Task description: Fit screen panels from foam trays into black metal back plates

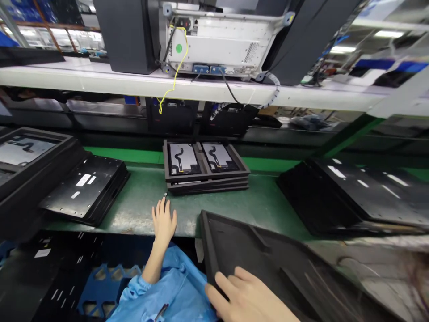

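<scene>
My left hand (164, 220) lies flat on the green conveyor belt (140, 201), fingers stretched out, fingertips beside a tiny silver part (165, 194), perhaps a screw. My right hand (246, 296) rests near the left rim of an empty black foam tray (268, 255) at the lower right; its fingers lie along the tray. Just beyond my left hand sits a stack of black trays (205, 172) with two flat panels with cables (184, 158) in the top one. My sleeve is light blue.
A stack of black metal plates (85, 188) lies left on the belt, with a large tray (27, 156) beside it. Glossy black panels (362, 192) lie at right. A white shelf (134, 82) above carries a metal chassis (221, 42) with a yellow wire. A blue crate (100, 281) sits below.
</scene>
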`<act>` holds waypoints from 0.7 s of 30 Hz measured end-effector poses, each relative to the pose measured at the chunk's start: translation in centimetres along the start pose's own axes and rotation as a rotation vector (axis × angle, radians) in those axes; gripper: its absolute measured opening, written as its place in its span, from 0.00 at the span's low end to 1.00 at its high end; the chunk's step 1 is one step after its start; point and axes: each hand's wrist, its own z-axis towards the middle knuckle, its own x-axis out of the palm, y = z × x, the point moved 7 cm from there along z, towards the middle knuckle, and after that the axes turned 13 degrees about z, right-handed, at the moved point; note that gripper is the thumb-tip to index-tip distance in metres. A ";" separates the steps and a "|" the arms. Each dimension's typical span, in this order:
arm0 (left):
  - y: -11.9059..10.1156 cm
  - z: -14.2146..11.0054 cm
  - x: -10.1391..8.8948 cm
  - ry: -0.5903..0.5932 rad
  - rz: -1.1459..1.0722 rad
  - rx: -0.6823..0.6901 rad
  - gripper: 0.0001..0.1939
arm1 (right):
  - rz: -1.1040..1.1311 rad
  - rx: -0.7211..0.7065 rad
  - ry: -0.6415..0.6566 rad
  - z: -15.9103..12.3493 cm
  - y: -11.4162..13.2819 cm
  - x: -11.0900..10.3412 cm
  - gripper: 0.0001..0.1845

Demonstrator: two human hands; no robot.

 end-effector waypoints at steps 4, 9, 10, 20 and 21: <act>0.3 0.3 -0.1 0.030 -0.046 0.009 0.27 | -0.140 0.022 0.073 4.5 3.3 0.9 0.03; 3.2 1.0 -0.3 0.099 -0.473 -0.127 0.20 | -0.025 -0.070 0.212 10.6 5.9 5.1 0.03; 4.4 1.2 -0.5 0.108 -0.578 -0.181 0.20 | 0.008 -0.109 0.226 11.9 6.0 6.2 0.03; 4.1 -1.5 -2.5 0.262 -0.678 -0.289 0.30 | 0.558 0.120 0.019 8.2 -3.8 12.1 0.29; 2.5 -2.3 -2.1 0.296 -0.617 -0.259 0.31 | 0.606 0.231 -0.084 6.0 -6.6 11.6 0.29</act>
